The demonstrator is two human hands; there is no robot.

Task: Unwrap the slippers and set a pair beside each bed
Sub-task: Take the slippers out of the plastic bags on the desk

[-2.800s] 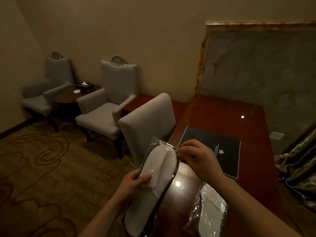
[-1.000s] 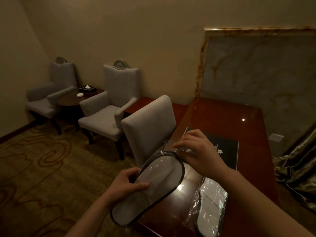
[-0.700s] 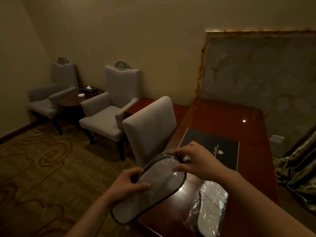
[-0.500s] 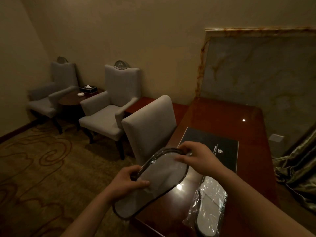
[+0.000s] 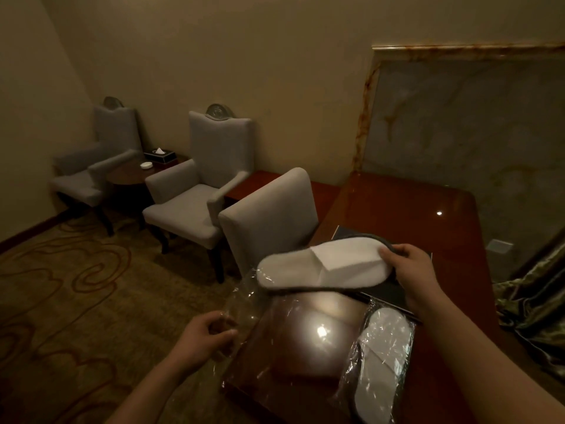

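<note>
We see the right hand (image 5: 408,269) gripping the toe end of a white slipper (image 5: 324,264), fingers closed on its dark-edged rim, holding it flat above the tabletop (image 5: 394,206). The slipper's heel end hangs just over the mouth of a clear plastic wrapper (image 5: 244,301), which the left hand (image 5: 206,336) pinches at its lower edge; the film is hard to trace against the dim floor. A second slipper, still wrapped (image 5: 379,359), lies on the tabletop near the right forearm, its lower end cut off by the frame. A dark folder (image 5: 385,293) is mostly hidden behind the held slipper.
</note>
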